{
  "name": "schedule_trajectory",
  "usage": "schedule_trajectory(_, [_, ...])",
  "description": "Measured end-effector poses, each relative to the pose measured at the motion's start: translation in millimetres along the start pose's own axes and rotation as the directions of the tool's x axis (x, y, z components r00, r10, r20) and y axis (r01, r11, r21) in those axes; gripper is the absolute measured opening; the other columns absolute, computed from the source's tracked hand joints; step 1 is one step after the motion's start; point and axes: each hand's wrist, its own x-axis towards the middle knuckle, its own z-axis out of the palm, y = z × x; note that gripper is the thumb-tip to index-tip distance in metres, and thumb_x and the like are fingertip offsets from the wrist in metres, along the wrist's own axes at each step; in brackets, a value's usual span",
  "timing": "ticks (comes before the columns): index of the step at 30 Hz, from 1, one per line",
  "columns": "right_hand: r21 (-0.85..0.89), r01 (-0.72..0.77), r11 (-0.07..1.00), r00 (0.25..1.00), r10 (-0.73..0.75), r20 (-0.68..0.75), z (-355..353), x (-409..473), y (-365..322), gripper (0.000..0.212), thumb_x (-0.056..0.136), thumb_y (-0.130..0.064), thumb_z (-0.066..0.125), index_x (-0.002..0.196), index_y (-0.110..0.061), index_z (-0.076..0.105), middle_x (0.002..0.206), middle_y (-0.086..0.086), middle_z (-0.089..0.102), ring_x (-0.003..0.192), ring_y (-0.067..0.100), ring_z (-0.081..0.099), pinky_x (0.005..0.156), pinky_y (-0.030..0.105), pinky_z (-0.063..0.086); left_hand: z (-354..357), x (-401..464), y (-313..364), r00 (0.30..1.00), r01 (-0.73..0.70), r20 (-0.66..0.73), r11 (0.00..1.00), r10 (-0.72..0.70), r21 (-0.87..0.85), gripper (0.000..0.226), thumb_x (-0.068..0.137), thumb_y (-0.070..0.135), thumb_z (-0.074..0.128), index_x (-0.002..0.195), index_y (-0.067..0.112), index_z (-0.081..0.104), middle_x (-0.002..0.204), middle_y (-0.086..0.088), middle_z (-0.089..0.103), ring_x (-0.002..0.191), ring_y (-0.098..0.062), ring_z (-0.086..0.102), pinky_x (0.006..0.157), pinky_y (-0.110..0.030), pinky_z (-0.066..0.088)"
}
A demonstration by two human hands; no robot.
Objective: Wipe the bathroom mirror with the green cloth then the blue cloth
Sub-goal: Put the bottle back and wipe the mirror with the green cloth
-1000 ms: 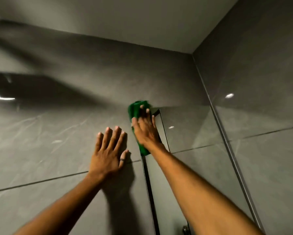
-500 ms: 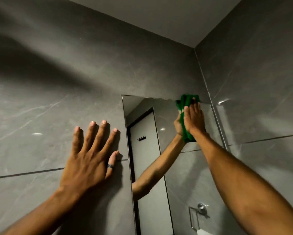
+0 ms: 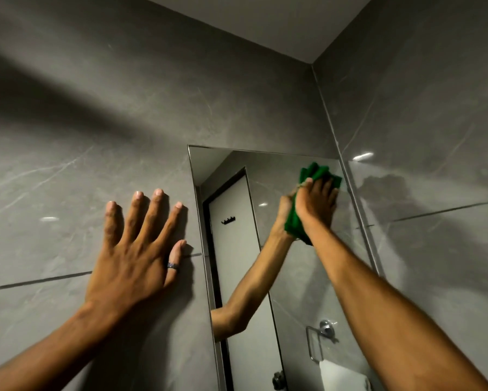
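Observation:
The tall bathroom mirror [image 3: 265, 176] hangs on the grey tiled wall, its top edge in mid-frame. My right hand [image 3: 317, 203] presses a crumpled green cloth [image 3: 316, 172] flat against the glass near the mirror's upper right corner. The cloth sticks out above my fingers and below my wrist. My left hand [image 3: 141, 246] lies flat on the wall tile just left of the mirror's frame, fingers spread, a ring on the thumb. No blue cloth is in view.
A grey tiled side wall [image 3: 434, 136] meets the mirror wall right beside the mirror's right edge. The mirror reflects a white door [image 3: 237, 277] with a hook, a chrome towel ring [image 3: 321, 334] and a white towel [image 3: 341, 376].
My right hand has carried the green cloth from the mirror's top left corner across to the top right, then slightly down. The view has tilted; my left hand stays on the wall.

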Motion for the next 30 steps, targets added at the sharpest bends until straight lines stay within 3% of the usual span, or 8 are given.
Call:
schedule_trajectory(5, [-0.045,0.364,0.93,0.93,-0.361,0.069,8,-81,-71,0.057,0.105,-0.041,0.018,0.156,-0.016,0.025,0.168,0.008,0.014,0.157,0.026,0.006,0.127,0.047,0.006,-2,-1,1,1.0,0.009,0.028,1.0,-0.008,-0.016,0.074,0.097,0.055,0.029,0.162,0.018,0.027,0.17,-0.021,0.021,0.158,-0.045,0.014,0.125,-0.069,0.012])
schedule_trajectory(9, [0.023,0.675,0.738,0.727,-0.67,0.151,11,-164,-92,0.053,0.104,-0.042,0.021,0.149,-0.021,0.04,0.169,0.002,0.009,0.157,0.025,0.002,0.127,0.047,0.001,-8,-6,5,0.999,0.03,0.035,0.997,-0.028,-0.07,0.075,0.098,0.052,0.029,0.162,0.014,0.029,0.171,-0.021,0.019,0.159,-0.044,0.014,0.126,-0.067,0.011])
schedule_trajectory(11, [0.059,0.773,0.632,0.616,-0.77,0.167,12,-209,-68,0.055,0.103,-0.045,0.021,0.155,-0.03,0.027,0.169,-0.001,0.008,0.157,0.022,0.001,0.127,0.045,-0.001,-8,-21,14,0.999,0.043,0.023,0.994,-0.041,-0.101,0.076,0.097,0.05,0.028,0.16,0.007,0.032,0.171,-0.022,0.021,0.159,-0.045,0.017,0.127,-0.066,0.012])
schedule_trajectory(13, [0.062,0.788,0.612,0.594,-0.784,0.183,9,-233,-29,0.058,0.102,-0.047,0.021,0.158,-0.037,0.01,0.17,-0.005,0.005,0.157,0.019,-0.002,0.127,0.044,-0.002,-6,-43,24,1.0,0.025,0.014,0.994,-0.024,-0.103,0.076,0.097,0.049,0.03,0.158,0.004,0.035,0.17,-0.023,0.023,0.158,-0.044,0.02,0.126,-0.065,0.015])
schedule_trajectory(18, [-0.036,0.701,0.712,0.703,-0.683,0.199,-9,-192,63,0.067,0.095,-0.036,0.047,0.157,-0.024,0.024,0.169,-0.004,0.008,0.157,0.019,0.004,0.127,0.045,0.008,-5,-84,34,0.995,-0.048,0.087,0.994,0.057,-0.096,0.076,0.1,0.052,0.029,0.163,0.009,0.025,0.173,-0.02,0.014,0.161,-0.038,0.013,0.128,-0.062,0.013])
schedule_trajectory(20, [-0.023,0.61,0.792,0.781,-0.596,0.188,-19,-162,92,0.065,0.096,-0.039,0.036,0.156,-0.018,0.021,0.167,0.001,0.015,0.156,0.022,0.011,0.127,0.044,0.012,-4,-90,37,0.992,-0.052,0.111,0.994,0.063,-0.093,0.078,0.099,0.053,0.028,0.163,0.009,0.022,0.174,-0.019,0.011,0.162,-0.037,0.009,0.128,-0.063,0.013])
schedule_trajectory(26, [-0.015,0.176,0.984,0.973,-0.172,0.151,-35,-88,184,0.065,0.1,-0.038,0.02,0.155,-0.004,0.024,0.165,0.016,0.021,0.155,0.03,0.017,0.127,0.042,0.01,4,-92,37,0.993,-0.081,0.076,0.994,0.086,-0.067,0.083,0.099,0.057,0.029,0.164,0.007,0.019,0.175,-0.018,0.009,0.163,-0.035,0.004,0.13,-0.061,0.005])
schedule_trajectory(30, [-0.018,-0.237,0.971,0.971,0.237,0.013,-36,-100,231,0.059,0.107,-0.035,0.022,0.156,-0.002,0.021,0.166,0.016,0.017,0.155,0.032,0.013,0.125,0.041,0.006,6,-90,38,0.993,-0.093,0.061,0.994,0.097,-0.052,0.084,0.098,0.057,0.028,0.164,0.005,0.017,0.175,-0.019,0.008,0.163,-0.036,0.005,0.13,-0.062,0.004])
